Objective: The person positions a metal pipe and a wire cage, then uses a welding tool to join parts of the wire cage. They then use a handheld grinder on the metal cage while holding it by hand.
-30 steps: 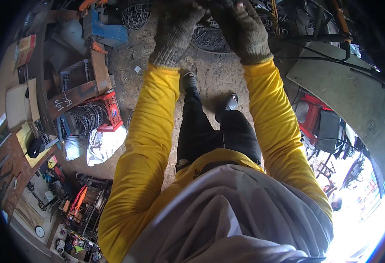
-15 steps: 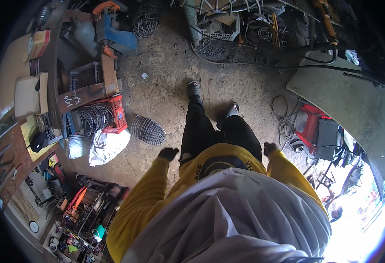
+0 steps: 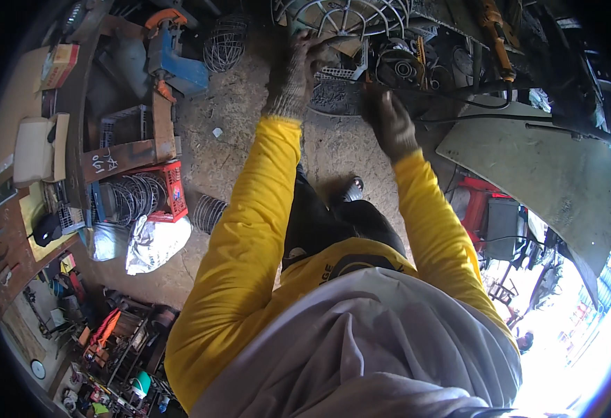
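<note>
Both my hands wear dark, dirty knit gloves and reach forward from yellow sleeves. My left hand (image 3: 291, 80) is at the left end of a round metal-rod frame (image 3: 343, 17) on the bench at the far side. Its fingers look stretched out beside the rods, and I cannot make out whether they touch. My right hand (image 3: 391, 125) hangs lower and to the right, short of the bench. Its thumb and fingers are apart, with nothing visible between them. A dark cable (image 3: 451, 120) runs close by it.
An orange power tool (image 3: 498, 45) lies at the far right, beside a large grey-green sheet (image 3: 542, 171). To the left stand a blue metal machine part (image 3: 176, 63), a red crate (image 3: 174, 191) with wire coils, and a white sack (image 3: 153, 244). A wire cage (image 3: 225, 45) sits on the floor.
Both my hands have come up from beside my hips and reached forward, the left to the rod frame, the right just short of the bench. I have stepped slightly forward.
</note>
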### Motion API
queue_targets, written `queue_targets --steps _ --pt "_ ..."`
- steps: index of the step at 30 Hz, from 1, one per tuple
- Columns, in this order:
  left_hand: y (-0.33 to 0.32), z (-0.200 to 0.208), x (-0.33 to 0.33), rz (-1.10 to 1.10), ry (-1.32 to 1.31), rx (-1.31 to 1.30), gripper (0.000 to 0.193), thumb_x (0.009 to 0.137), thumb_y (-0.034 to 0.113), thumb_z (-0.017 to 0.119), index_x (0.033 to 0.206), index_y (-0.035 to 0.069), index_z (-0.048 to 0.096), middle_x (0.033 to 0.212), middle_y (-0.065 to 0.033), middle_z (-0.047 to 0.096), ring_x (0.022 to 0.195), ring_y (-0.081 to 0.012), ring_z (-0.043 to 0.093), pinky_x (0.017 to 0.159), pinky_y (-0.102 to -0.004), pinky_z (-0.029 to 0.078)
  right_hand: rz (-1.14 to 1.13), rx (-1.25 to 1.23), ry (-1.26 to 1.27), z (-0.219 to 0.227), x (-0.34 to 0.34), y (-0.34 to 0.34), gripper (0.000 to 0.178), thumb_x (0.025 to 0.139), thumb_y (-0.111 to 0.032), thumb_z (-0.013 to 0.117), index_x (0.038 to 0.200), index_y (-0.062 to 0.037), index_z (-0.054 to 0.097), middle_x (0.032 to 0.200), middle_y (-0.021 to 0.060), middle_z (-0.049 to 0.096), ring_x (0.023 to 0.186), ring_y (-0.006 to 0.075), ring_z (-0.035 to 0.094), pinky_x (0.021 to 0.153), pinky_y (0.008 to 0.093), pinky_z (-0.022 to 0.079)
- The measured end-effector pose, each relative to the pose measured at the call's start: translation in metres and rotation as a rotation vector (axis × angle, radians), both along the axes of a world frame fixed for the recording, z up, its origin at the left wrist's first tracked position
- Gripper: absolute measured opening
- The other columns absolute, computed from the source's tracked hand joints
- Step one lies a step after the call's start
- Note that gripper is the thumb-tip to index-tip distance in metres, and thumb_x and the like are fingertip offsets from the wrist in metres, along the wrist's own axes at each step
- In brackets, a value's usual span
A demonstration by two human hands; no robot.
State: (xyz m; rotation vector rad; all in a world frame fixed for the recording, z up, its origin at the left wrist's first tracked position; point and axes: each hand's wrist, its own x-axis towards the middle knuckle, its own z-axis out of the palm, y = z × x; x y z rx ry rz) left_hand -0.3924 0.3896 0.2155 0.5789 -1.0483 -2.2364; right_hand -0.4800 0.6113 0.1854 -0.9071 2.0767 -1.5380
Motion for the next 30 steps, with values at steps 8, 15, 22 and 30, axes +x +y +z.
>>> queue_targets --steps 8,15,22,30 --pt "-0.007 -0.003 -0.025 0.034 0.157 -0.228 0.025 0.098 0.020 0.062 0.118 0.004 0.060 0.115 -0.0083 0.065 0.104 -0.0226 0.066 0.090 -0.0363 0.052 0.086 -0.509 -0.574 0.057 -0.017 -0.099 0.023 0.104 -0.021 0.053 0.119 -0.0037 0.058 0.113 0.0077 0.069 0.098 0.0232 0.068 0.087 0.0315 0.053" --pt "-0.008 0.009 -0.028 0.469 -0.252 -1.503 0.021 0.085 0.003 0.064 0.105 0.004 0.065 0.104 -0.0180 0.066 0.094 -0.0376 0.064 0.082 -0.0454 0.053 0.018 -0.503 -0.160 0.072 -0.007 -0.111 0.015 0.100 -0.010 0.055 0.107 -0.0071 0.069 0.103 0.0076 0.070 0.093 0.0246 0.067 0.084 0.0325 0.054" --pt "-0.004 0.017 -0.020 0.395 -0.343 -1.502 0.018 0.085 0.002 0.063 0.103 0.004 0.065 0.100 -0.0187 0.066 0.093 -0.0376 0.065 0.081 -0.0456 0.052 0.052 -0.236 0.233 0.081 -0.013 -0.102 0.020 0.103 -0.015 0.052 0.109 -0.0055 0.068 0.105 0.0076 0.070 0.095 0.0227 0.067 0.086 0.0312 0.054" --pt "0.000 0.020 0.008 -0.043 -0.126 -0.104 0.035 0.099 0.032 0.060 0.116 0.002 0.062 0.107 -0.0097 0.068 0.097 -0.0216 0.066 0.087 -0.0350 0.053 -0.005 -0.294 -0.726 0.072 0.003 -0.056 0.049 0.104 -0.038 0.050 0.135 0.0003 0.054 0.123 0.0167 0.065 0.110 0.0164 0.063 0.095 0.0295 0.050"
